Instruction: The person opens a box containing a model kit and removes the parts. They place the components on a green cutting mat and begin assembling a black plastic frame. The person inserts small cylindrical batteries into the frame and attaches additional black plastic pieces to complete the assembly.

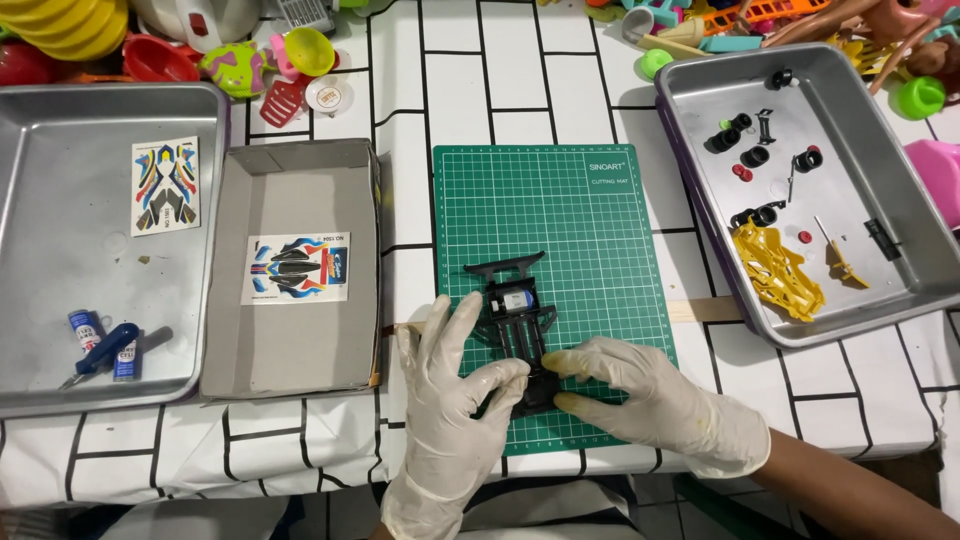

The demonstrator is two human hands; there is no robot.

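On the green cutting mat [600, 215] at the middle of the bench [440, 90], we see a black toy-car chassis [512, 325] lying flat, its wide bumper end away from the person and a small motor with a blue band seated in it. Both hands are gloved. Our left hand [452, 385] lies half spread along the chassis's left flank, thumb bent onto its near end. Our right hand [640, 395] pinches that same near end between thumb and forefinger, so the frame is braced from two sides. To the right, a metal tray [905, 290] keeps black wheels, red bits and a yellow parts frame [775, 268] within reach. To the left, an open grey box [290, 370] holds a sticker sheet; a second tray [30, 200] holds another sheet, small batteries and a blue-handled tool [105, 350].
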